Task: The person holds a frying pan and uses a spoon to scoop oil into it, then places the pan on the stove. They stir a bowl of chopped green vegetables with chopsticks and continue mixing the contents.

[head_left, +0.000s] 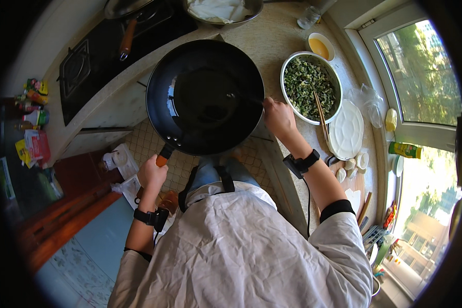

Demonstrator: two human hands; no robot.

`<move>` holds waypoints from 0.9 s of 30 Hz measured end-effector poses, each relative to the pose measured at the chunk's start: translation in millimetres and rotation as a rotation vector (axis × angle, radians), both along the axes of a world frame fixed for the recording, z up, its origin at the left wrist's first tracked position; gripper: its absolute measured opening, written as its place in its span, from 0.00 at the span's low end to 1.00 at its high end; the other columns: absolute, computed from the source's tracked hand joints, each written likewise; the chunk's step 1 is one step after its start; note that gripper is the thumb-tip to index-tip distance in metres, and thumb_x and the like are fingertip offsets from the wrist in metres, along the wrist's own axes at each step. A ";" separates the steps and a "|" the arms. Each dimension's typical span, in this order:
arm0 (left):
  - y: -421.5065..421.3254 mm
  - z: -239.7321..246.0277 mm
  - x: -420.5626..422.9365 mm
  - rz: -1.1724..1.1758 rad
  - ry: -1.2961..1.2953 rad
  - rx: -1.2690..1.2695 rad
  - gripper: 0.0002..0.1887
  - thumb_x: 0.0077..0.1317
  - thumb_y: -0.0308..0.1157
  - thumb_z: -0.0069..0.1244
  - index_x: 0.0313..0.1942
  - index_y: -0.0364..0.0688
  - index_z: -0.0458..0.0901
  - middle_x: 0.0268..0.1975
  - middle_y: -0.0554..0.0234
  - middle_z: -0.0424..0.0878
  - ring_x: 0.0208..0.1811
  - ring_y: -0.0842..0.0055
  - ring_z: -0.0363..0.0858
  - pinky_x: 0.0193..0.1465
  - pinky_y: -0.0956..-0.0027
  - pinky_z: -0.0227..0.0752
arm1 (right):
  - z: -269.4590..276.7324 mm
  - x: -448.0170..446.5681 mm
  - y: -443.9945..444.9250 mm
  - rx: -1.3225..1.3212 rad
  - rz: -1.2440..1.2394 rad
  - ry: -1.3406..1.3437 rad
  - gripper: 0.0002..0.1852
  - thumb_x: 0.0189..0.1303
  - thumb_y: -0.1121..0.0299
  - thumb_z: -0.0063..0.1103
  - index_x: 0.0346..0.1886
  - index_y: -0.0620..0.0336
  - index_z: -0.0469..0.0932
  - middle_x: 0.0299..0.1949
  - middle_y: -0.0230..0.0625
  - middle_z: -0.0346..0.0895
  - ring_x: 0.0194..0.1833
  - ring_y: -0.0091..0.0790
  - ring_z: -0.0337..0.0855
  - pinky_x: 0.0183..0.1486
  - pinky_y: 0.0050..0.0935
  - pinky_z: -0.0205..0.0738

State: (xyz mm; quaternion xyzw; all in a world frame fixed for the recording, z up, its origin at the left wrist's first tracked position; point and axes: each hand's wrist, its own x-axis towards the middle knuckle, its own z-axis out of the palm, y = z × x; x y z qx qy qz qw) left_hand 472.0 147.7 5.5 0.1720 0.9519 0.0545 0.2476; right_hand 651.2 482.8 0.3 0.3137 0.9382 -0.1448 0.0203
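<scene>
A black wok [204, 104] is held up in front of me, tilted so that its glossy inside shows. My left hand [153, 172] grips its orange-and-black handle [163, 157] at the lower left. At the right rim my right hand [279, 117] is curled in a fist. From it a slender dark utensil [250, 99] seems to reach into the wok; its shape is hard to tell, black on black. Just right of this hand, a metal bowl [282, 79] holds chopped greens [306, 82] with chopsticks [318, 106] laid in it.
A gas stove [100, 73] and a wooden-handled pan [128, 38] are at the upper left. Along the right counter [269, 42] are a bowl of yellow liquid [318, 48], a stack of round white wrappers [346, 129], dough pieces [350, 164] and an open window [419, 73].
</scene>
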 end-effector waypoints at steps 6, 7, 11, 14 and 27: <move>-16.9 5.8 25.5 0.047 0.106 -0.003 0.10 0.50 0.35 0.56 0.34 0.45 0.79 0.32 0.54 0.85 0.37 0.54 0.82 0.39 0.53 0.73 | -8.1 19.7 -12.7 -0.269 0.006 0.095 0.08 0.56 0.71 0.52 0.32 0.62 0.80 0.29 0.50 0.81 0.33 0.55 0.82 0.39 0.48 0.77; -18.1 8.1 28.6 0.051 0.117 0.007 0.10 0.50 0.35 0.56 0.34 0.45 0.79 0.32 0.54 0.84 0.37 0.54 0.82 0.39 0.53 0.73 | -11.0 21.9 -15.4 -0.318 0.016 0.141 0.09 0.56 0.70 0.52 0.32 0.61 0.82 0.29 0.50 0.81 0.33 0.55 0.82 0.40 0.49 0.77; -18.8 17.1 38.6 0.058 0.163 0.013 0.10 0.50 0.35 0.56 0.34 0.45 0.79 0.32 0.54 0.84 0.37 0.53 0.82 0.39 0.53 0.73 | -19.3 29.9 -26.9 -0.500 -0.021 0.114 0.10 0.57 0.69 0.52 0.30 0.60 0.83 0.26 0.49 0.80 0.30 0.51 0.82 0.39 0.44 0.77; -17.4 21.9 45.1 0.083 0.161 0.026 0.12 0.49 0.34 0.57 0.35 0.45 0.78 0.32 0.52 0.84 0.37 0.52 0.81 0.39 0.52 0.73 | -17.5 39.8 -33.2 -0.763 -0.113 0.047 0.10 0.59 0.69 0.52 0.29 0.64 0.82 0.21 0.45 0.78 0.24 0.43 0.81 0.34 0.39 0.75; 10.0 34.2 48.9 0.018 0.052 0.044 0.12 0.48 0.33 0.57 0.34 0.43 0.77 0.31 0.53 0.83 0.37 0.53 0.81 0.38 0.54 0.72 | 22.5 91.7 3.0 -1.044 -0.371 0.341 0.15 0.67 0.64 0.53 0.28 0.65 0.78 0.13 0.26 0.66 0.15 0.18 0.64 0.17 0.22 0.52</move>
